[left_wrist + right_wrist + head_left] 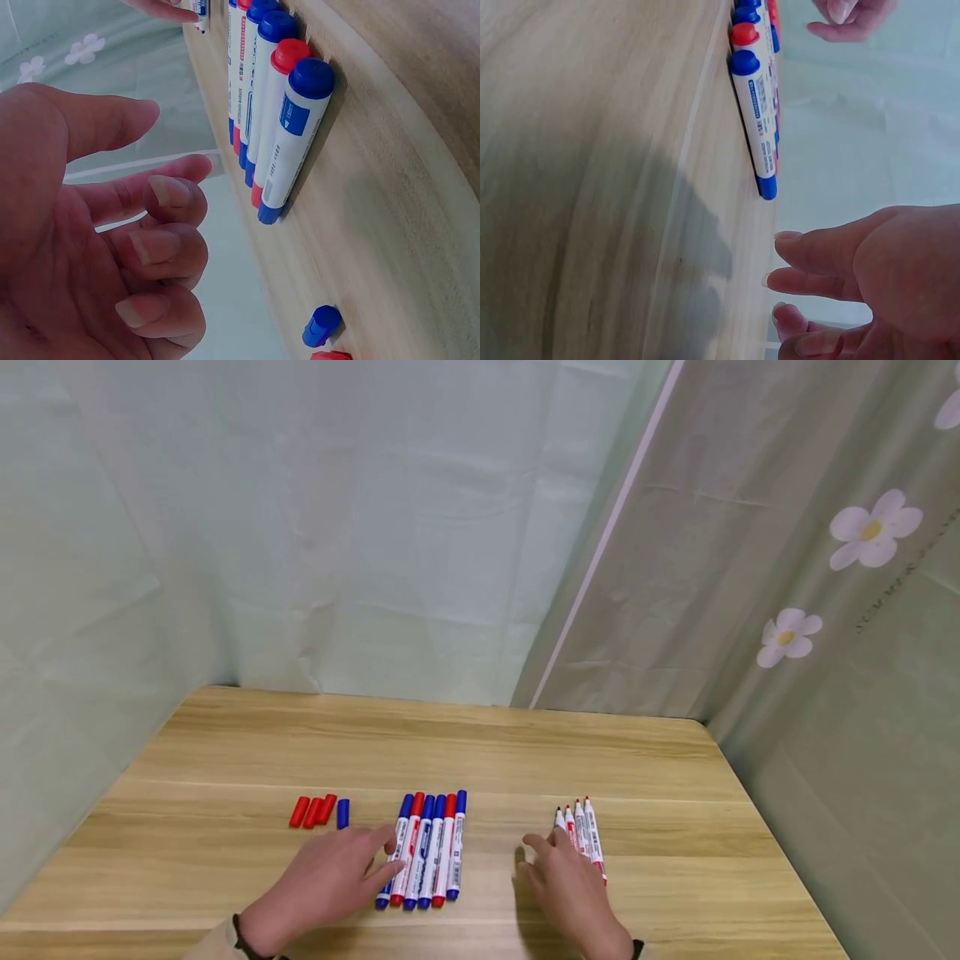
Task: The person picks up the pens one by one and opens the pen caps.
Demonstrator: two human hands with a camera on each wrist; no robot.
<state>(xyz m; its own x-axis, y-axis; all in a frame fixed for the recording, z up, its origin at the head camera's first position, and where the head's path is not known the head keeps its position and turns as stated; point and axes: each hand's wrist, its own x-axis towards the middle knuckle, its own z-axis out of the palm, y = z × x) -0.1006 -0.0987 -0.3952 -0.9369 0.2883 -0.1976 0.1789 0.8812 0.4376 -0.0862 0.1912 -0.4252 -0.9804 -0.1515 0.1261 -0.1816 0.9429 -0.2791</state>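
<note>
In the head view, a row of capped whiteboard markers [441, 843], some blue and some red, lies side by side on the table. My left hand [330, 872] hovers over the row's left edge; its wrist view shows an empty gap between thumb and loosely bent fingers. To the right, several uncapped markers [592, 831] lie with tips pointing away, partly hidden by my right hand [570, 889]. Nothing sits between the right thumb and fingers in the right wrist view. Three loose red caps [315, 812] and a blue cap [342, 814] rest left of the row.
The wooden table [450, 735] extends behind the markers to its far edge. A pale curtain [375, 527] hangs beyond it, and a flower-printed curtain [810, 568] runs down the right side.
</note>
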